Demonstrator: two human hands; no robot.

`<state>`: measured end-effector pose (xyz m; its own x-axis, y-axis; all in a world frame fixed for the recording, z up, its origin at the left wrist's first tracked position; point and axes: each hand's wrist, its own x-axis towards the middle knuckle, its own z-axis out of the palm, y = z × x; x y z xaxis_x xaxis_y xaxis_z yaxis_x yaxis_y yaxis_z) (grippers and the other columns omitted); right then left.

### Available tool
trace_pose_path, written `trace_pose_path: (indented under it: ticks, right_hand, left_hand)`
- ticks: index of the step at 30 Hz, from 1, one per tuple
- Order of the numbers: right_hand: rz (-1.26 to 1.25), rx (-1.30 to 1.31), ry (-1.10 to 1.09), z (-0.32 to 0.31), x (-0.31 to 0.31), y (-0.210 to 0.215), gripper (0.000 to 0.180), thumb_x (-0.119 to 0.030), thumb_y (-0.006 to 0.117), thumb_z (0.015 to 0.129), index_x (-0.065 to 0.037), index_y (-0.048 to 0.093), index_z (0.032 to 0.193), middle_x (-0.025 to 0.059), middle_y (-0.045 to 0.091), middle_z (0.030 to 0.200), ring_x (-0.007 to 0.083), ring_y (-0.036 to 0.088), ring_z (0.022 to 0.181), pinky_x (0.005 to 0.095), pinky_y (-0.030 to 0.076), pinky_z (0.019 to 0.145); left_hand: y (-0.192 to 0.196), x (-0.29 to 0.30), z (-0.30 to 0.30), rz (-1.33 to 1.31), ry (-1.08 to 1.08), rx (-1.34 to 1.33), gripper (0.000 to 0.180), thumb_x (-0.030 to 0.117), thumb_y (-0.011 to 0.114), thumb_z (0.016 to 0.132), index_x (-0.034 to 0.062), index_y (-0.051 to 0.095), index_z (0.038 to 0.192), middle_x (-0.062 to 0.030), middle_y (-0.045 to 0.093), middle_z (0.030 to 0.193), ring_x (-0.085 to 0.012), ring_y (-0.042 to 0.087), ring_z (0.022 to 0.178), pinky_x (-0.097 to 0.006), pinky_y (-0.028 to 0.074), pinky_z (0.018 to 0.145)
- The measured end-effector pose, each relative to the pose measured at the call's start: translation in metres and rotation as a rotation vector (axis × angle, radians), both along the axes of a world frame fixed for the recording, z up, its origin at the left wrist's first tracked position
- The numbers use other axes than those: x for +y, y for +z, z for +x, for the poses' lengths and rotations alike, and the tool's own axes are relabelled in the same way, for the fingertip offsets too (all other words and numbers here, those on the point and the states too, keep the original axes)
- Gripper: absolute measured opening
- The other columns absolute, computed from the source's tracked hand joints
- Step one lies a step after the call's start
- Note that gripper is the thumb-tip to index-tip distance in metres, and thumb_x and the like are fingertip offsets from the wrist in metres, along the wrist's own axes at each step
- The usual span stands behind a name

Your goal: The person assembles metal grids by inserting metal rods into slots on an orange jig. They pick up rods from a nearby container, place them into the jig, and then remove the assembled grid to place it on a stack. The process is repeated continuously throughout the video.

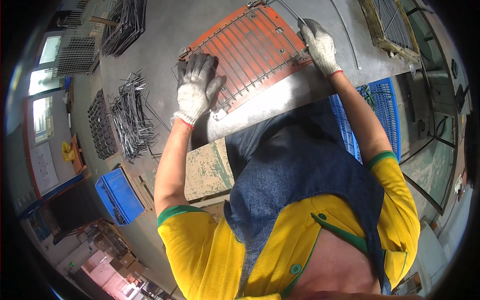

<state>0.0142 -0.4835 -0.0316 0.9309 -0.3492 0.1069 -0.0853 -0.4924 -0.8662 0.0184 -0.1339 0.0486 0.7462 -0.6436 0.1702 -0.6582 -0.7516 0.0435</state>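
Observation:
An orange metal jig (pixel 280 31) lies tilted on the grey worktable in front of me, with small clamps at its corners. Across it rests a wire rack (pixel 241 52) of parallel thin rods inside a wire border. My left hand (pixel 196 87), in a white knit glove with grey fingers, lies over the left end of jig and rack, fingers down and thumb apart. At the jig's right end, my right hand (pixel 320 46), gloved alike, has its fingers curled around a bent wire rod (pixel 287 7) that runs up past the far edge. Its fingertips are partly hidden.
Loose bent wire pieces (pixel 131 117) are heaped left on the table (pixel 162 50). Stacked wire frames (pixel 125 27) stand behind them, and a framed stack of rods (pixel 391 25) sits at far right. Blue baskets (pixel 392 112) (pixel 120 195) stand below the table on either side.

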Motion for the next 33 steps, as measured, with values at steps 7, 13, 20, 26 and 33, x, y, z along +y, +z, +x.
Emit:
trace_pose_path:
  ticks: [7,13,20,26,33]
  right_hand:
    - [0.007,-0.062,0.023,-0.005,0.003,0.010,0.035,-0.034,0.051,0.097,-0.009,0.062,0.119,0.0068,0.067,0.084,0.0145,0.061,0.061,0.0310,0.049,0.060]
    - [0.019,-0.055,0.003,-0.005,0.003,0.006,0.036,-0.033,0.052,0.096,-0.007,0.063,0.119,0.0065,0.066,0.081,0.0119,0.058,0.060,0.0289,0.048,0.057]
    - [-0.014,-0.034,-0.023,-0.004,0.002,0.009,0.035,-0.032,0.052,0.097,-0.006,0.063,0.118,0.0066,0.067,0.081,0.0116,0.058,0.061,0.0289,0.048,0.058]
    - [0.059,-0.028,-0.027,-0.005,0.006,0.011,0.035,-0.031,0.054,0.096,-0.006,0.063,0.119,0.0065,0.067,0.081,0.0120,0.058,0.061,0.0286,0.049,0.058]
    - [-0.087,-0.028,0.033,-0.019,0.001,0.001,0.031,-0.029,0.048,0.097,-0.011,0.060,0.119,0.0124,0.064,0.114,0.0262,0.067,0.084,0.0389,0.052,0.073]
  left_hand:
    - [-0.005,-0.013,0.018,0.050,-0.082,-0.167,0.048,0.037,0.061,0.086,0.0058,0.053,0.122,-0.0132,0.053,0.122,-0.0326,0.047,0.117,-0.053,0.028,0.105]
    - [0.016,-0.018,0.010,0.009,-0.029,-0.097,0.058,0.044,0.055,0.090,0.0055,0.050,0.134,-0.0159,0.051,0.129,-0.0354,0.043,0.126,-0.053,0.023,0.111]
    - [-0.005,-0.017,0.014,0.153,-0.059,-0.109,0.050,0.041,0.051,0.092,0.0065,0.054,0.128,-0.0142,0.053,0.131,-0.0340,0.041,0.131,-0.053,0.023,0.112]
    - [-0.020,-0.049,0.053,0.002,-0.040,-0.145,0.049,0.041,0.053,0.090,0.0062,0.055,0.125,-0.0124,0.057,0.120,-0.0315,0.049,0.115,-0.049,0.035,0.096]
    - [-0.026,-0.055,0.107,0.007,0.020,-0.086,0.056,0.049,0.050,0.093,0.0081,0.054,0.131,-0.0147,0.060,0.126,-0.0341,0.053,0.119,-0.052,0.035,0.100]
